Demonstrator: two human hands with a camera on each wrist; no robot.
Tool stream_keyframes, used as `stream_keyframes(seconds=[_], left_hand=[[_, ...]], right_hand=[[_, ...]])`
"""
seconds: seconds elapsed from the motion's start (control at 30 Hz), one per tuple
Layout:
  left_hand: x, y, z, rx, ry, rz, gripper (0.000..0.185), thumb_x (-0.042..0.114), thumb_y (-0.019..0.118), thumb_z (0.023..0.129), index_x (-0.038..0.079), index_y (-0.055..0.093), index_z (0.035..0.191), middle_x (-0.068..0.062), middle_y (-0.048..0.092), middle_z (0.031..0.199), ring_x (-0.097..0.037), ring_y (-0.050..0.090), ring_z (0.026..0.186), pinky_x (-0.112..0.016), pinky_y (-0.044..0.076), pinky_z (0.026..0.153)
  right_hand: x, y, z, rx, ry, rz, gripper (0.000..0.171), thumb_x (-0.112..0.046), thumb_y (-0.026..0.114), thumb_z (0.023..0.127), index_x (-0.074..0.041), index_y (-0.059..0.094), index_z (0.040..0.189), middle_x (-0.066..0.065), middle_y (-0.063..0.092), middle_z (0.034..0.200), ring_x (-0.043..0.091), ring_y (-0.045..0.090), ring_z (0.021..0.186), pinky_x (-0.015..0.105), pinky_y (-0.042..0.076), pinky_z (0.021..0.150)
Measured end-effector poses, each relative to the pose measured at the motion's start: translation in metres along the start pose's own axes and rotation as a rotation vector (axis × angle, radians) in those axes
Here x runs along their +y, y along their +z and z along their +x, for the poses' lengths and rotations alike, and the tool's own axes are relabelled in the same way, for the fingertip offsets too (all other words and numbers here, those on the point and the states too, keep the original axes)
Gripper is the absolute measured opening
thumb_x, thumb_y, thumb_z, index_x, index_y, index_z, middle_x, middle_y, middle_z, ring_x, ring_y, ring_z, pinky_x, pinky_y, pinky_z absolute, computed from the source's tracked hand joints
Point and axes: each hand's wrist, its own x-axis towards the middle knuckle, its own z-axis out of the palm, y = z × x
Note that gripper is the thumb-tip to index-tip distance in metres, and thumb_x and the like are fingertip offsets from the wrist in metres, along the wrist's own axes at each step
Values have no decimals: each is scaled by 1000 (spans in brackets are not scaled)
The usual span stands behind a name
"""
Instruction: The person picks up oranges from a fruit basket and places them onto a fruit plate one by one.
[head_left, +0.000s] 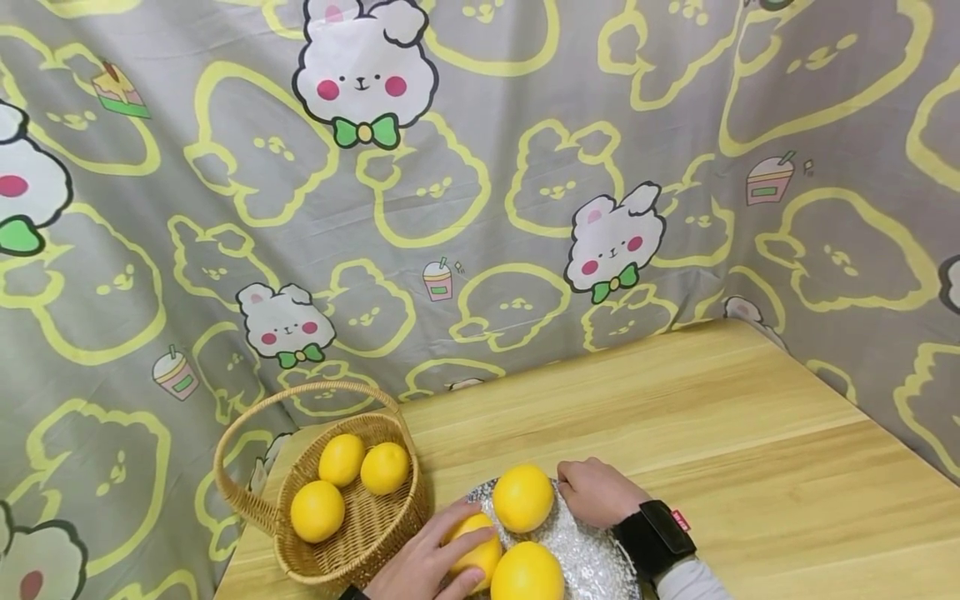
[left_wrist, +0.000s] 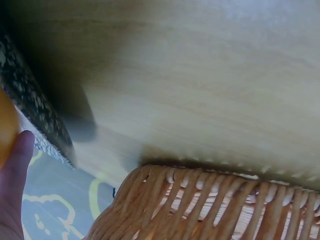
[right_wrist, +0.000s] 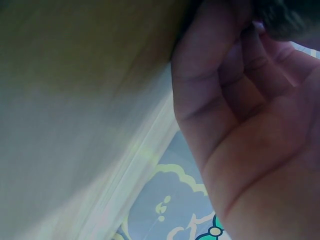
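My left hand (head_left: 420, 557) has its fingers around an orange (head_left: 489, 555) at the left side of a silvery, textured plate (head_left: 596, 560). In the left wrist view a digit lies against this orange (left_wrist: 6, 125), beside the plate's dark underside (left_wrist: 32, 90). With curled fingers my right hand (head_left: 600, 493) grips the plate's far right rim; the right wrist view shows these fingers (right_wrist: 200, 95) bent at the dark edge. Two other oranges rest on the plate, one at the back (head_left: 523, 498) and one nearer me (head_left: 527, 575). The plate's near part is cut off.
Left of the plate stands a wicker basket (head_left: 416, 492) with a tall handle (head_left: 243, 425). Several oranges, no: three oranges (head_left: 317, 511) lie inside it. The wooden table (head_left: 750, 450) reaches back to a grey patterned curtain (head_left: 510, 108).
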Motion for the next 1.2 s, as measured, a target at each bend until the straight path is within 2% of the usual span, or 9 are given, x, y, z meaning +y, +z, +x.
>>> stream_keyframes(seconds=[0.2,0.37,0.53,0.9,1.2], left_hand=[[0,-1,2,-85,-71,-99,48,39,54,107,35,47,154,-4,43,164,-37,50,146,-52,57,102],[1,-3,6,-180,-149,-183,51,41,48,109,38,37,159,1,34,170,-34,41,153,-54,53,108],[-1,-3,11,-248,-177,-262,52,40,43,111,37,29,162,0,29,172,-33,34,157,-54,45,116],[-2,2,19,-261,-179,-310,51,37,40,113,36,29,162,-1,31,171,-35,35,156,-55,43,118],[-2,3,22,-254,-165,-278,52,37,39,113,33,26,164,-2,33,170,-34,37,155,-53,45,117]], right_hand=[[-2,0,1,12,3,-11,19,-9,49,106,-12,61,91,2,47,67,13,37,57,29,30,57],[-1,1,1,17,22,-10,18,-10,50,106,-12,64,95,3,51,68,14,39,58,30,33,59],[-1,2,1,18,33,-9,18,-10,51,106,-12,65,96,3,53,68,14,41,58,30,34,58],[-1,5,2,26,38,-15,18,-9,51,104,-13,64,93,2,54,68,14,45,59,29,37,59],[-1,3,2,29,40,-14,18,-9,51,105,-14,64,93,2,52,68,14,43,59,30,37,60]])
